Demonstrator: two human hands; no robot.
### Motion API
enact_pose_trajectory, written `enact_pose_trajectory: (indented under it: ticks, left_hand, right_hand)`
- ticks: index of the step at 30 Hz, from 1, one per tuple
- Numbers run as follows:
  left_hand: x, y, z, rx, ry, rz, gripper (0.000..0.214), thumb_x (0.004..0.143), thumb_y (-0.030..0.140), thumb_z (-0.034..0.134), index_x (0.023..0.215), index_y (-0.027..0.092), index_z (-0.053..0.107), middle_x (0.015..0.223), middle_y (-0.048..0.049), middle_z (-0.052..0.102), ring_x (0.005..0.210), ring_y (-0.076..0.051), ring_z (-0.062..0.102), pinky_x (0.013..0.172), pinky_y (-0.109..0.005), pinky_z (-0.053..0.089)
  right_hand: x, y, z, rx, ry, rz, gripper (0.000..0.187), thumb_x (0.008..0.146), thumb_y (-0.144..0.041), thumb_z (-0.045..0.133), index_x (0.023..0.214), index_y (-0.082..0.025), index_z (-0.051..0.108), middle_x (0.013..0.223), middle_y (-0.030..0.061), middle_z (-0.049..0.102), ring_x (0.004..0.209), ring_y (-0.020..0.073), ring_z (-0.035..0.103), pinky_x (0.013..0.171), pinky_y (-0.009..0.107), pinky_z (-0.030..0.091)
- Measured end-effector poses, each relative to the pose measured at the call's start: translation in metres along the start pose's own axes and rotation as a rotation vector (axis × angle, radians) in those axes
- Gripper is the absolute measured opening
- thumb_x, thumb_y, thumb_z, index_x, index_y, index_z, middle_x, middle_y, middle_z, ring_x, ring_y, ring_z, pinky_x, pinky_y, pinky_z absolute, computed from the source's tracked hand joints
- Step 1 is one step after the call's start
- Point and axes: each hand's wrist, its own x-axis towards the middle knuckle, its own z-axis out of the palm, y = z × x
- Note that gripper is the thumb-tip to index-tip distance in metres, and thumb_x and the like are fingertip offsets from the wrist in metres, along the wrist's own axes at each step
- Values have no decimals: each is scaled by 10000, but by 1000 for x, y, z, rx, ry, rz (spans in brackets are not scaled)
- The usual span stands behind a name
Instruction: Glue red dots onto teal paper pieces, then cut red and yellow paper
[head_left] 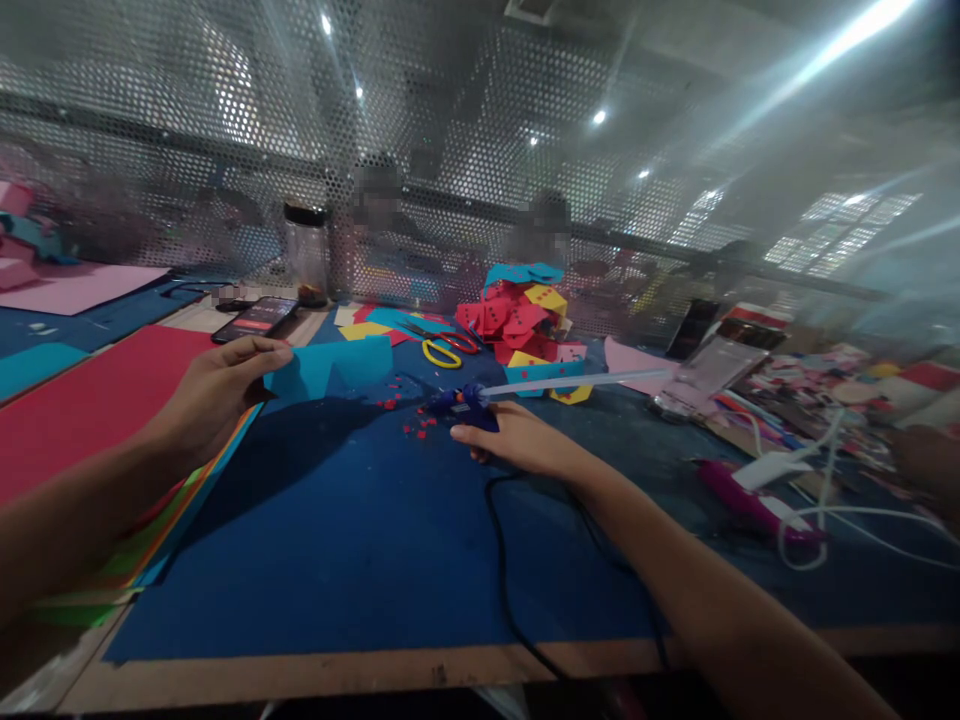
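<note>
My left hand (pixel 214 395) pinches one end of a folded strip of light blue paper (pixel 337 368), held above the dark blue table cover. My right hand (pixel 517 437) is wrapped round the handle of a blue glue gun (pixel 461 402). A long translucent glue stick (pixel 585 381) juts from its back toward the right, and a black cord (pixel 501 560) trails down to the table's front edge. The nozzle points left, close to several tiny red paper squares (pixel 421 434). Behind the strip lie scissors with red and yellow handles (pixel 442 352).
A pile of red, yellow and blue dotted paper shapes (pixel 517 320) stands at the back. Left are coloured sheets (pixel 97 400), a phone (pixel 256 318) and a clear jar (pixel 306 255). Right are a purple tool (pixel 754 505), white cables (pixel 829 470) and a tipped container (pixel 712 370).
</note>
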Motion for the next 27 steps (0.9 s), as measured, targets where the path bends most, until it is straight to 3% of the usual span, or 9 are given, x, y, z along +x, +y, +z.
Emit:
enact_pose_trajectory:
  ticks: [12,27]
  left_hand:
    - [0,0,0,-13,-13,-2,306,636,388,877,811,190,724,809,4,662,749,-152,621,645,-243,530]
    - [-2,2,3,5,11,-3,380,570,435,901,789,185,718,782,13,668,738,-148,617,652,-250,527]
  right_hand:
    - [-2,-3,-2,34,36,6,405,895,-546,567,670,-211,606,679,37,708,680,200,681,693,310,478]
    - [-1,2,0,3,9,-25,435,912,-567,529,671,-216,618,676,38,702,704,212,668,730,334,482]
